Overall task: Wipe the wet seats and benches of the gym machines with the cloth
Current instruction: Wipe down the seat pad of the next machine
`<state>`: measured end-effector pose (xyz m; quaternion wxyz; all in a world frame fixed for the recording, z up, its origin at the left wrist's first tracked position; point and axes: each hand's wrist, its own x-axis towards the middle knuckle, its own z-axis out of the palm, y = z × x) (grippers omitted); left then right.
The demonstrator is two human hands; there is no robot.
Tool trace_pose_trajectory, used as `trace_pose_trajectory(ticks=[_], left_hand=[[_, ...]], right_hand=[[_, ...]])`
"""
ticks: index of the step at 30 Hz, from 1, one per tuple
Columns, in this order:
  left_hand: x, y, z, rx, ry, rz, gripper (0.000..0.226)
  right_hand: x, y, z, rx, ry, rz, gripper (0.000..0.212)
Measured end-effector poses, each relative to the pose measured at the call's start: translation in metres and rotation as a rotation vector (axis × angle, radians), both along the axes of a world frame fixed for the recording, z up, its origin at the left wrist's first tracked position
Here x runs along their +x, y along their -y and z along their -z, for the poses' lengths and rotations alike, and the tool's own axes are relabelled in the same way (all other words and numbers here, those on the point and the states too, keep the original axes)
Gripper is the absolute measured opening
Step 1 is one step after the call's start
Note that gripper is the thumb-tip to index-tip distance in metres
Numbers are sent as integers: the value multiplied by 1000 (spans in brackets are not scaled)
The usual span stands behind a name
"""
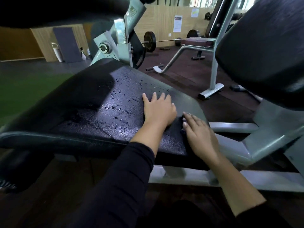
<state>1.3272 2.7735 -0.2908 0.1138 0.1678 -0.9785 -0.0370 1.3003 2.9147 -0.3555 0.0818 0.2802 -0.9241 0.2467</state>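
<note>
Head view: the wet black textured vinyl bench (pixel 102 102) fills centre, droplets toward twelve o'clock. Left hand (pixel 158 111) presses flat, fingers straight; right hand (pixel 199 134), at four o'clock, also flat. No cloth visible. The surface looks slick and firm.

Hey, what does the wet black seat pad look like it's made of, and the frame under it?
The seat pad looks like black vinyl or faux leather: pebbled grain, glossy sheen, water beading on top rather than soaking in. The frame looks like painted metal, probably steel: pale grey, smooth, boxy tubing with hard edges. Neither can be confirmed from sight alone.
</note>
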Motion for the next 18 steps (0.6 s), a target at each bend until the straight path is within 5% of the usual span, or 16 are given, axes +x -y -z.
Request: trace_pose_trajectory(ticks=[3, 6, 11, 18], left_hand=[[23, -5, -10, 97, -135, 133, 50], [65, 1, -21, -34, -154, 221, 46], [136, 51, -43, -242, 42, 74, 49], [174, 88, -40, -274, 78, -81, 53]], right_hand=[[36, 7, -3, -13, -72, -14, 65], [47, 7, -6, -18, -76, -18, 77], [57, 16, -15, -25, -31, -34, 46], [63, 38, -29, -55, -6, -159, 52]])
